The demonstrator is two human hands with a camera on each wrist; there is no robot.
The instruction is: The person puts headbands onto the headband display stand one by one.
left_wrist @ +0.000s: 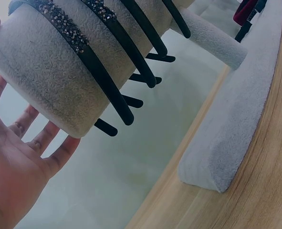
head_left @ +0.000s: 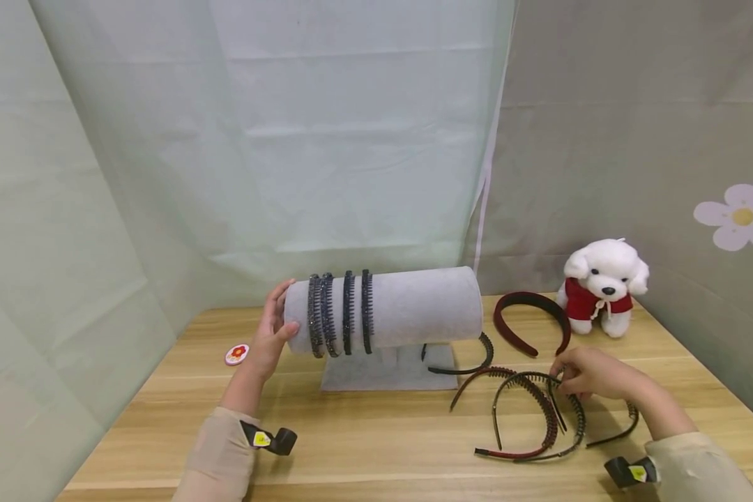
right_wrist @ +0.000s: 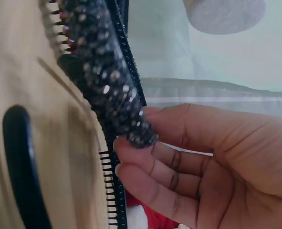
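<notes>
At the left end of a grey plush headband stand (head_left: 423, 307), my left hand (head_left: 268, 341) grips the roll, thumb in front and fingers behind. Several dark toothed headbands (head_left: 367, 314) circle the roll on its left half; two show glittering stones (left_wrist: 74, 36) in the left wrist view. My right hand (head_left: 599, 375) is over a group of headbands on the table's right side. Between its thumb and fingers it pinches the end of a black headband covered in shiny stones (right_wrist: 114, 90). Beside that lie a dark red toothed headband (head_left: 549, 425) and other black ones, overlapping.
A wide dark red headband (head_left: 500, 322) lies farther back, next to a white plush dog (head_left: 609, 282) in a red top. One black headband (head_left: 489, 352) rests by the stand's base (head_left: 358, 376). A round flower badge (head_left: 236, 354) lies left on the wooden table (head_left: 351, 446).
</notes>
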